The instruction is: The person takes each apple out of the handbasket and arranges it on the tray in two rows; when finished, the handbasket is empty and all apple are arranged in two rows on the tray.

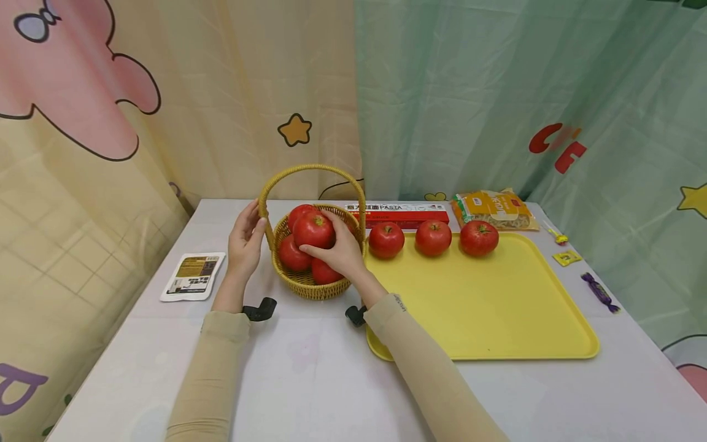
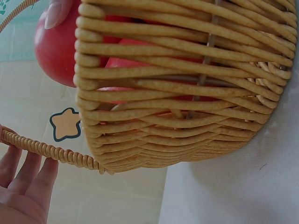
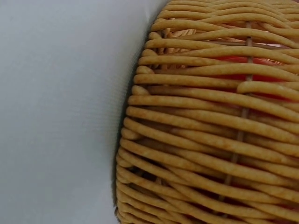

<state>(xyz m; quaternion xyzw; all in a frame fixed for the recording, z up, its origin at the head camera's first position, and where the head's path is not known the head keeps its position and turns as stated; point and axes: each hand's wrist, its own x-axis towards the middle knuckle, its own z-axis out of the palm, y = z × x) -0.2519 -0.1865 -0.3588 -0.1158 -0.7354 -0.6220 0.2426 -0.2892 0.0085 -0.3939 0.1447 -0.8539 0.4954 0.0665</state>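
"PASTA" stands out in dark capitals on the white band of a long red box [image 1: 409, 216] behind the basket, near the centre of the head view, with "SAUCE" lower on the red. On the orange bag of noodles [image 1: 494, 209] at centre right and the white packet [image 1: 193, 277] at centre left, the print is too small to read; red letters on the curtain [image 1: 386, 123], upper right, are partly lost in its folds.

A person's right hand [image 1: 339, 248], thumb and fingers spread wide, grips a glossy, faintly speckled red fruit [image 1: 309, 236] with a yellowish stem hollow, above others in a golden woven basket [image 1: 316, 291] left of centre. Whether it rests on them cannot be told. The left hand [image 1: 243, 242] holds the arched handle [image 1: 312, 167] lightly, its thumb on the near side and its nearly straight fingers behind.

Three similar fruits [image 1: 433, 238] line the upper edge of a yellow tray [image 1: 486, 307] at right; a lollipop [image 1: 560, 238], a yellow sweet [image 1: 567, 258] and a purple-wrapped one [image 1: 600, 293] lie beyond it.

The left wrist view, upper left, catches a fingertip against the fruit, which bulges over the rim. The right wrist view is filled by wicker and white cloth [image 3: 56, 112], with red glimpsed through gaps at upper right.
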